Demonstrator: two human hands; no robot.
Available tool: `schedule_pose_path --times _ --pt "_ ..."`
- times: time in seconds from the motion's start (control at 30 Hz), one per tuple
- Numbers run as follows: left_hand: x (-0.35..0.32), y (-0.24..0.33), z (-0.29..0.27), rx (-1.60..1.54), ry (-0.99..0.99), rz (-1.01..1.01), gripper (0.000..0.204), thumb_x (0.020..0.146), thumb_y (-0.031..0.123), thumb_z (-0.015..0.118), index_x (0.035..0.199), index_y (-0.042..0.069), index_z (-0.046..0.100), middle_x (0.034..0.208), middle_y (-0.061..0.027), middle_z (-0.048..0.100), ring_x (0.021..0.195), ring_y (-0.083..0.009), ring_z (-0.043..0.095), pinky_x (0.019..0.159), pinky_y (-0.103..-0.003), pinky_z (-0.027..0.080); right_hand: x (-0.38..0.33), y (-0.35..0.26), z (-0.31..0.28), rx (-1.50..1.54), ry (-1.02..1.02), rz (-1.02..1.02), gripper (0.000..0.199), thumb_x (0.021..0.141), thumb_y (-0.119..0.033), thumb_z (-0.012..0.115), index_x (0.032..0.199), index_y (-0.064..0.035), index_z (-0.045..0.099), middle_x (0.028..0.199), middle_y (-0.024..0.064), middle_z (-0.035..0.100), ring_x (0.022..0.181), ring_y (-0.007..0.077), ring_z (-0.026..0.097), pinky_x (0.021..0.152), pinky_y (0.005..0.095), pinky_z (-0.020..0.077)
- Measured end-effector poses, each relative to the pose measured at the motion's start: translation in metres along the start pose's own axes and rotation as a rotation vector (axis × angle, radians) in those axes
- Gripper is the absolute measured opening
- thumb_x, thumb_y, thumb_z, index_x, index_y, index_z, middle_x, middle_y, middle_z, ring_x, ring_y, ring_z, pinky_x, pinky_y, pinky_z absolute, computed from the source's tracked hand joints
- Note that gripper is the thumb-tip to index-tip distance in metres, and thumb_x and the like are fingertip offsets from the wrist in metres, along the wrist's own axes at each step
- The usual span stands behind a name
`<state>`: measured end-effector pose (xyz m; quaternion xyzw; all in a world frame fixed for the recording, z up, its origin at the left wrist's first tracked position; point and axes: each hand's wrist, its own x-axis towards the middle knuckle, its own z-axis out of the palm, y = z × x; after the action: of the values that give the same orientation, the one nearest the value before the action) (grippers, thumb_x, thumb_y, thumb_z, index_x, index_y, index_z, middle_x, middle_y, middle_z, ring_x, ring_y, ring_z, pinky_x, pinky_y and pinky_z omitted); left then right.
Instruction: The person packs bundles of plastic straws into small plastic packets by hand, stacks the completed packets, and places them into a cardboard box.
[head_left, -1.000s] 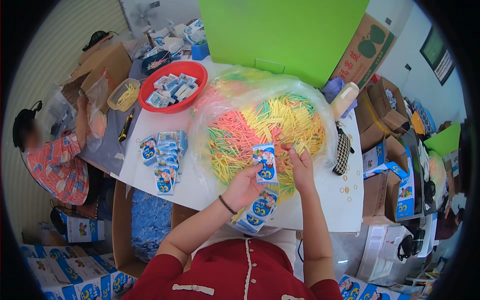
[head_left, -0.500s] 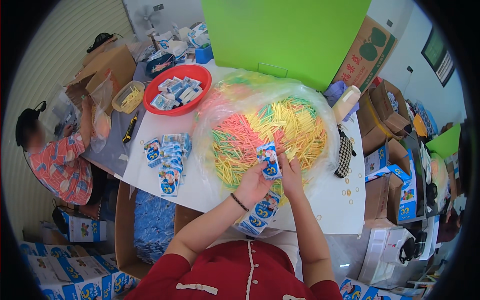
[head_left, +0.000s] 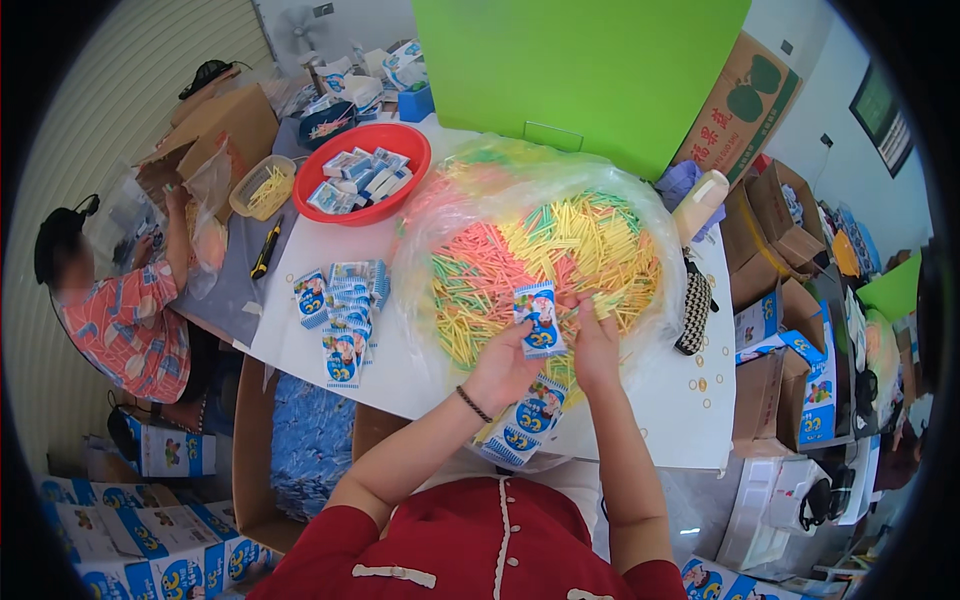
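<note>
my left hand (head_left: 505, 368) is clamped on a small blue and white packet (head_left: 540, 318), thumb and fingers pinching its lower half so it stands upright just above my knuckles. my right hand (head_left: 597, 342) sits right beside it, fingertips together at the packet's upper right edge, pinched on something thin that i cannot make out. just beyond both sets of fingers spreads the big clear plastic bag (head_left: 480, 190), lying open on the white table (head_left: 660, 410) and heaped with thin sticks (head_left: 560, 250) in yellow, pink and green. below my left wrist, at the table's near edge, lies a loose stack of flat packets (head_left: 520, 425) of the same blue and white kind. well off to the left of my fingers a row of filled packets (head_left: 345, 305) lies on the table, and farther away beyond that stands a red bowl (head_left: 345, 215) holding more of them. at the far left another person (head_left: 125, 310) in a patterned shirt works beside cardboard boxes (head_left: 220, 120).
</note>
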<state>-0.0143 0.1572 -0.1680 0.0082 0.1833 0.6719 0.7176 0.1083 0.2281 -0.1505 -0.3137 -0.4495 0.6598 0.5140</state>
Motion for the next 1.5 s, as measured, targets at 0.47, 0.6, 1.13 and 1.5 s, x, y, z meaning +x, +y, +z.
schedule_pose_path --times 0.47,0.6,1.13,1.5 --pt "0.001 -0.002 0.002 0.208 0.076 0.013 0.026 0.098 0.016 0.050 0.120 0.003 0.055 0.110 -0.0065 0.065 0.100 -0.0168 0.063 0.089 -0.035 0.051 -0.005 0.008 -0.005 -0.115 -0.072 0.209 0.020 0.099 -0.020 0.050 0.107 -0.0020 0.056 0.104 0.0074 0.064 0.090 0.0101 0.060 0.078 0.0261 0.0493" --pt "0.003 0.007 -0.006 0.419 0.121 0.065 0.025 0.096 0.017 0.055 0.117 0.004 0.058 0.106 -0.0052 0.066 0.095 -0.0148 0.065 0.084 -0.033 0.054 0.001 0.016 -0.011 -0.189 -0.085 0.096 0.021 0.099 -0.019 0.050 0.107 -0.0003 0.056 0.109 0.0103 0.064 0.097 0.0127 0.060 0.081 0.0269 0.0495" --pt "-0.012 0.014 -0.043 0.948 -0.016 0.422 0.014 0.089 0.001 0.062 0.103 0.000 0.066 0.096 -0.0031 0.068 0.086 -0.0068 0.061 0.078 -0.022 0.050 -0.018 -0.033 0.013 0.203 -0.165 -0.008 0.023 0.102 -0.028 0.042 0.104 -0.0063 0.049 0.122 0.0217 0.058 0.124 0.0293 0.050 0.103 0.0425 0.0382" --pt "-0.030 0.019 -0.042 1.060 -0.067 0.474 0.016 0.090 0.001 0.061 0.106 -0.001 0.066 0.094 -0.0014 0.068 0.085 -0.0060 0.060 0.076 -0.021 0.049 -0.022 -0.009 0.023 -0.098 -0.354 0.014 0.026 0.101 -0.033 0.042 0.101 -0.0085 0.053 0.118 0.0144 0.063 0.135 0.0286 0.035 0.113 0.0472 0.0191"
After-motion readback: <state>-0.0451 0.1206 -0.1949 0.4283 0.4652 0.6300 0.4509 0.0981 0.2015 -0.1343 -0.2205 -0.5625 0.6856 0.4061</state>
